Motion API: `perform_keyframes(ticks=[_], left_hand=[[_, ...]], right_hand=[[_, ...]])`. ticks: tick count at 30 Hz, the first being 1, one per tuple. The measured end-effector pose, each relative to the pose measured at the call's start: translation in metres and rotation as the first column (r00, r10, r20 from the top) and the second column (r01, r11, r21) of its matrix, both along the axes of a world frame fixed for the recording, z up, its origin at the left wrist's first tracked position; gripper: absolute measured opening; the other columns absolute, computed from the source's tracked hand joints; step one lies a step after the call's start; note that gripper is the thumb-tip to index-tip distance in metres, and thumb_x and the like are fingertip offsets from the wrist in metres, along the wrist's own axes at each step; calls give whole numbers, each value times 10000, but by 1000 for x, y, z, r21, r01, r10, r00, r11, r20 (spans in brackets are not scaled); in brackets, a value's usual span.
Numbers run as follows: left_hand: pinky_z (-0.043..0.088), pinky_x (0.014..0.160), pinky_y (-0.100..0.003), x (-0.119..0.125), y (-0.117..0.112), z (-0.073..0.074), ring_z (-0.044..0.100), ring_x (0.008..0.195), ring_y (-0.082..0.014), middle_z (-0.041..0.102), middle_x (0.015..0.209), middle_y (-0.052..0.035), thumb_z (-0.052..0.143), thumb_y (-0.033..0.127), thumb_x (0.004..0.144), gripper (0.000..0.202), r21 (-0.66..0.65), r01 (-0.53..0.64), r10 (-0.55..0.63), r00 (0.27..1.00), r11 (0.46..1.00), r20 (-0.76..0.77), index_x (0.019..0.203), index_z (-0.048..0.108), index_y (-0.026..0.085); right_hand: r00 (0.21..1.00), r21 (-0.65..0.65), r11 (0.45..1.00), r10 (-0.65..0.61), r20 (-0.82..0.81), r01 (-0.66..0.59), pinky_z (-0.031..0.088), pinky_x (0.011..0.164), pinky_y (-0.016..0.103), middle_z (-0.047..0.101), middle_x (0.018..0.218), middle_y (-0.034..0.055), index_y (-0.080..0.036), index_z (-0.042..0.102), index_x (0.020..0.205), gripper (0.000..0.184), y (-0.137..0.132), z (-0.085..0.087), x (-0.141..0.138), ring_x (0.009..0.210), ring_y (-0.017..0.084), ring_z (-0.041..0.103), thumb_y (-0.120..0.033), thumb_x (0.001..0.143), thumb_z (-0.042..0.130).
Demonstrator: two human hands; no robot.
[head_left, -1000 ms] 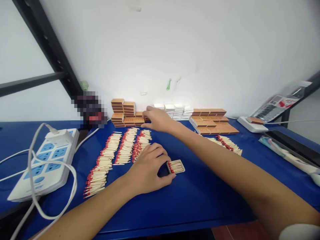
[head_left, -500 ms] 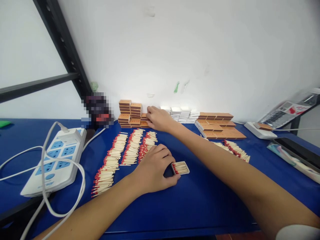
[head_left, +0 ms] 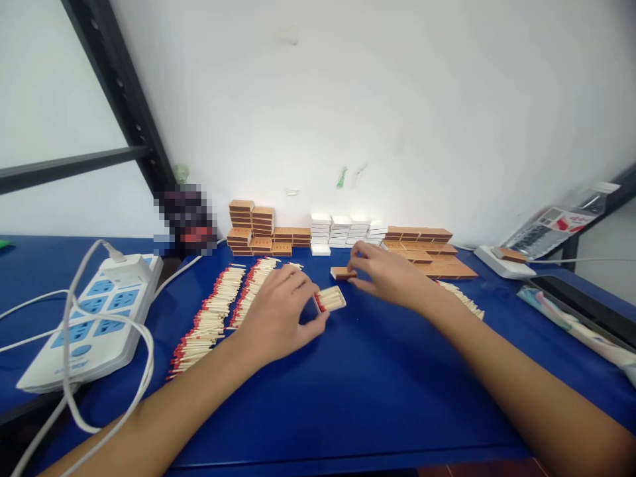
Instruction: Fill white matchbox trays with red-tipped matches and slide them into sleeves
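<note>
My left hand (head_left: pixel 285 315) grips a small white matchbox tray (head_left: pixel 340 301) by its left end, thumb and fingers on its sides. Red-headed matches (head_left: pixel 328 299) lie inside the tray. Just beyond and to the right, my right hand (head_left: pixel 380 273) pinches the right end of a brown matchbox sleeve (head_left: pixel 342 273). A small space separates sleeve and tray. Long rows of loose matches (head_left: pixel 218 306) lie left of my left hand, which covers part of them. Behind my hands stand stacked white trays (head_left: pixel 320 228) and stacked brown matchbox sleeves (head_left: pixel 241 215).
More brown matchboxes (head_left: pixel 447 266) are stacked at the back right, with loose matches (head_left: pixel 462 298) in front. A power strip (head_left: pixel 89 318) with looped white cables is at the left. On the right are a white adapter (head_left: pixel 504 265), a plastic bottle (head_left: pixel 561 222) and a dark phone-like slab (head_left: pixel 576 298).
My right hand has come from the back stacks toward the front right, bringing a brown sleeve. My left hand has raised and shifted the filled tray slightly left and away from me.
</note>
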State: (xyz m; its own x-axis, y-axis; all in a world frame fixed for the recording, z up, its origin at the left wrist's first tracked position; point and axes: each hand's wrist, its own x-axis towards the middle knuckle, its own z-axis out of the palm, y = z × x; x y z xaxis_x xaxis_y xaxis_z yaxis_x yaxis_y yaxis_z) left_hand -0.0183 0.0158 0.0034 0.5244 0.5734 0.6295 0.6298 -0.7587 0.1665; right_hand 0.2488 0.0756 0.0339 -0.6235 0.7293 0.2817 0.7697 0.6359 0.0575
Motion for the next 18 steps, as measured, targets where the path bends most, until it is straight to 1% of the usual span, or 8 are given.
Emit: perform_keyframes(ticks=[2,5,7,8,10,12,14,18], left_hand=[[511,959,-478,-5,5,5,624,1016,-281,728,985,-73,710,312,918,114,37,-61,60,998,997,34,966,683,213],[519,927,-474,-11,11,7,625,998,-279,750,988,-71,728,315,911,134,75,-96,90,993,993,82,981,693,206],[526,916,-473,-13,13,6,628,984,-278,751,961,-71,741,324,906,160,68,-101,95,991,992,89,1001,708,199],[528,916,-474,-13,14,6,629,987,-280,751,954,-72,748,328,902,174,59,-102,97,992,993,87,1012,716,197],[531,920,-474,-14,15,5,631,1002,-286,753,957,-76,761,341,893,197,38,-107,103,991,994,85,1023,730,196],[530,915,-471,-15,15,4,630,1000,-287,756,948,-75,770,350,887,201,16,-117,115,989,993,89,1014,741,198],[529,895,-464,-15,16,5,627,973,-281,756,917,-71,775,361,885,199,-5,-123,123,988,992,93,990,747,194],[528,880,-453,-15,16,6,626,956,-273,754,904,-70,776,361,886,208,-26,-111,113,989,993,92,985,755,180]], right_hand=[[996,-84,996,18,-90,-26,511,818,395,649,1140,136,-187,724,1025,183,-6,-5,7,978,271,635,-340,925,724],[983,-189,980,18,-181,-53,503,939,446,679,1157,133,-200,717,1169,364,-5,-7,11,1148,321,599,-452,909,753],[981,-278,957,24,-195,-79,495,965,459,697,1184,130,-213,699,1266,441,-2,-7,14,1196,327,581,-491,925,729],[979,-317,945,20,-202,-84,494,963,457,703,1193,126,-220,698,1278,445,-1,-8,15,1193,322,585,-501,934,716],[972,-358,930,-5,-234,-81,495,948,444,710,1190,117,-227,716,1237,420,0,-7,16,1153,303,606,-521,937,707],[960,-362,929,-27,-280,-80,496,915,420,716,1166,107,-224,732,1183,420,-3,-4,14,1085,280,627,-547,915,730],[942,-358,928,-27,-333,-100,499,860,386,724,1132,92,-224,737,1166,447,-8,0,9,998,249,637,-570,886,762],[907,-349,924,-6,-421,-156,501,769,343,737,1061,63,-226,749,1152,428,-15,5,0,867,199,634,-530,857,808]])
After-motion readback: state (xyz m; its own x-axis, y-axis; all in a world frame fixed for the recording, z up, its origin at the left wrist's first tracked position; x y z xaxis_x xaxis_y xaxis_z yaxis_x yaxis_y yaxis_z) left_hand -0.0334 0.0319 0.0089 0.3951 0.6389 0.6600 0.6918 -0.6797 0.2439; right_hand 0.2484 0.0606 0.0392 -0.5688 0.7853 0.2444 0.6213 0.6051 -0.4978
